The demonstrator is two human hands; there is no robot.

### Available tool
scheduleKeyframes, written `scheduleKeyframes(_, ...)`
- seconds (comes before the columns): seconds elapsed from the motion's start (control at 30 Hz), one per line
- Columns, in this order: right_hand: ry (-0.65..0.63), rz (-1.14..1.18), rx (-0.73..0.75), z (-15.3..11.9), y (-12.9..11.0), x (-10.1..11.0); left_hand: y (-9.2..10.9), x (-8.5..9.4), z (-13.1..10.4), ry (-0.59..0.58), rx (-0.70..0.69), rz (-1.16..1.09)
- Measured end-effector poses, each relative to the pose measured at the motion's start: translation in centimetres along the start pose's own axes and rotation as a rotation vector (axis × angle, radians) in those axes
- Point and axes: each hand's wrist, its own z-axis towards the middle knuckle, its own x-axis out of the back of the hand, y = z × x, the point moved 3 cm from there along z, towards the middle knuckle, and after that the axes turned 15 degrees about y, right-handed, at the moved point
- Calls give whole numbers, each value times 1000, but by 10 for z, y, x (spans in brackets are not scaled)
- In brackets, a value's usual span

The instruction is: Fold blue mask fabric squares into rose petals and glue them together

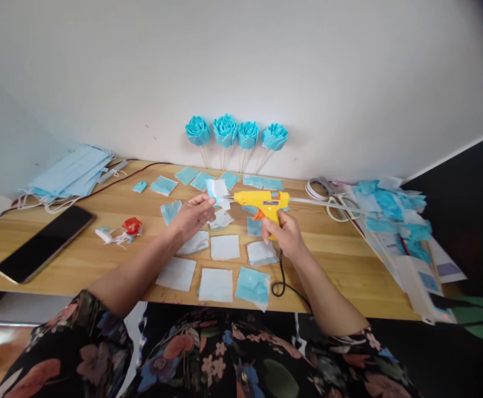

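My right hand (283, 232) is wrapped round the grip of a yellow hot glue gun (261, 198), a finger at its orange trigger. A long clear glue stick (328, 205) juts from the gun's back. Between thumb and fingers, my left hand (193, 216) pinches a small white and light-blue fabric square (217, 190). The gun's nozzle is at the right side of this square; whether they touch I cannot tell. Below the hands, cut fabric squares, some white (224, 247) and some blue (253, 284), lie spread over the wooden table (328, 276).
Several blue fabric flowers (225, 131) on thin sticks lean against the wall. Face masks (73, 168), a phone (46, 243) and a red scrap (132, 226) lie left. Scissors (341, 207), tape (316, 189), blue scraps (384, 202) and a power strip (421, 287) are right. The gun's black cord (283, 273) crosses the front edge.
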Motion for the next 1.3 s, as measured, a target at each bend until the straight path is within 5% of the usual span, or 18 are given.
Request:
scheduleKeyframes(0.7, -92, -162, -9, -1, 2, 2, 5, 1, 0, -13, -17, -36)
scheduleKeyframes(0.97, 27, 54, -37, 4, -5, 9, 7, 0, 0, -25, -15, -42)
scheduleKeyframes(1.3, -23, 24, -49, 1, 1, 2, 4, -4, -3, -55, 29, -10)
